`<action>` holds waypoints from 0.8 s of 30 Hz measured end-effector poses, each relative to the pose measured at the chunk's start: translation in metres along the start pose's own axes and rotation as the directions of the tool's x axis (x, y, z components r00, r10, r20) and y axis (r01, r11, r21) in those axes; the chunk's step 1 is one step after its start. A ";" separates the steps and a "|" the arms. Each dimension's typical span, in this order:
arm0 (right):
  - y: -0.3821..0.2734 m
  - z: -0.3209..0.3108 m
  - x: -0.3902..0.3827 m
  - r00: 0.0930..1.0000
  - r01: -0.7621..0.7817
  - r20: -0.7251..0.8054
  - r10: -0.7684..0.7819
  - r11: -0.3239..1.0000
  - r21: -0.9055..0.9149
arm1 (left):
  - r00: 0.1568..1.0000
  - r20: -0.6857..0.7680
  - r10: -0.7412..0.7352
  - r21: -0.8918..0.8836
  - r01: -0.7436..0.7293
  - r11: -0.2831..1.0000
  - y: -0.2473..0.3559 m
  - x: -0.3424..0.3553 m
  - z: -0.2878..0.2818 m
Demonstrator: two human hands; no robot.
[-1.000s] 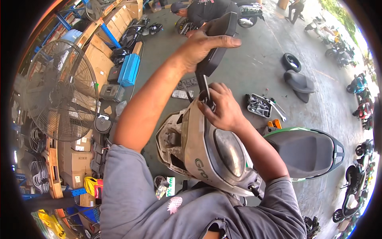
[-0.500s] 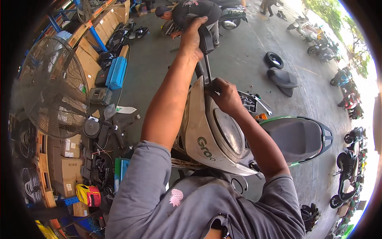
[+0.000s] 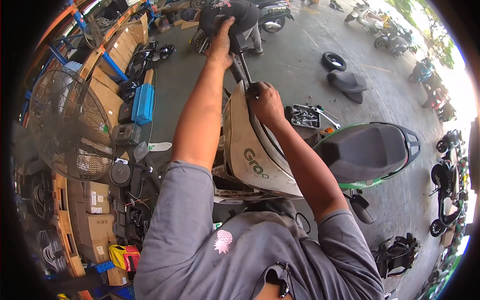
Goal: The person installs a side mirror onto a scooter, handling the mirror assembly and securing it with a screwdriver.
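A white scooter front panel (image 3: 247, 140) with green lettering stands in front of me, its top edge facing away. My left hand (image 3: 220, 46), arm stretched far forward, is closed round the black head of a rear-view mirror (image 3: 238, 42). The mirror's thin dark stem (image 3: 246, 67) slants down to the top of the panel. There my right hand (image 3: 268, 104) has its fingers curled about the foot of the stem, on a dark part mostly hidden by them. My right forearm covers part of the panel's right side.
A scooter seat (image 3: 367, 150) lies to the right, with a second mirror (image 3: 363, 207) nearer me. Beyond are a toolbox (image 3: 304, 116), loose seat (image 3: 347, 81) and tyre (image 3: 334, 61). A large fan (image 3: 72, 124) and cartons (image 3: 95, 225) fill the left. A co-worker (image 3: 230, 15) bends at the back.
The view has shifted, so both hands and the mirror appear further left and the mirror beside the seat shows more. My hands keep their hold on the mirror and its stem.
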State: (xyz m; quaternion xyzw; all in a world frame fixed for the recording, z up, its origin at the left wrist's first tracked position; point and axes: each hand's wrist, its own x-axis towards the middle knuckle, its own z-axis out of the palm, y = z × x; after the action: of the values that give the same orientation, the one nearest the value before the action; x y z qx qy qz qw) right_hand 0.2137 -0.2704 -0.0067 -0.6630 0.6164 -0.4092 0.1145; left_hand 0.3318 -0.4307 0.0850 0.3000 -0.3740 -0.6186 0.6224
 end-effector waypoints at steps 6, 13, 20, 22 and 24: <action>-0.024 -0.088 -0.135 0.962 0.039 0.249 -0.116 0.955 0.294 | 0.998 -0.060 -0.017 0.357 0.037 0.933 -0.025 -0.091 -0.116; 0.046 -0.241 -0.286 0.342 -0.665 0.808 0.480 0.731 -0.154 | 0.780 -0.617 0.103 0.622 0.404 0.671 -0.162 -0.406 -0.276; 0.180 -0.233 -0.335 0.869 -0.273 0.342 0.356 0.924 -0.268 | 0.858 0.073 -0.509 0.720 0.307 0.622 -0.203 -0.458 -0.130; 0.179 -0.223 -0.309 0.836 -0.250 0.465 0.291 0.957 -0.149 | 0.750 0.169 -0.639 0.722 0.347 0.598 -0.225 -0.451 -0.094; 0.172 -0.206 -0.313 0.900 -0.140 0.376 0.220 0.963 -0.229 | 0.674 0.129 -0.727 0.729 0.432 0.530 -0.230 -0.460 -0.041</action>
State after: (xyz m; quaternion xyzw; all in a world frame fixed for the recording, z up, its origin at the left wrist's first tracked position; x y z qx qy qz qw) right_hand -0.0220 0.0503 -0.1142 -0.6802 0.6762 -0.1906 0.2090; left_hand 0.2618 0.0109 -0.1726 0.4633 -0.5607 -0.6733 0.1329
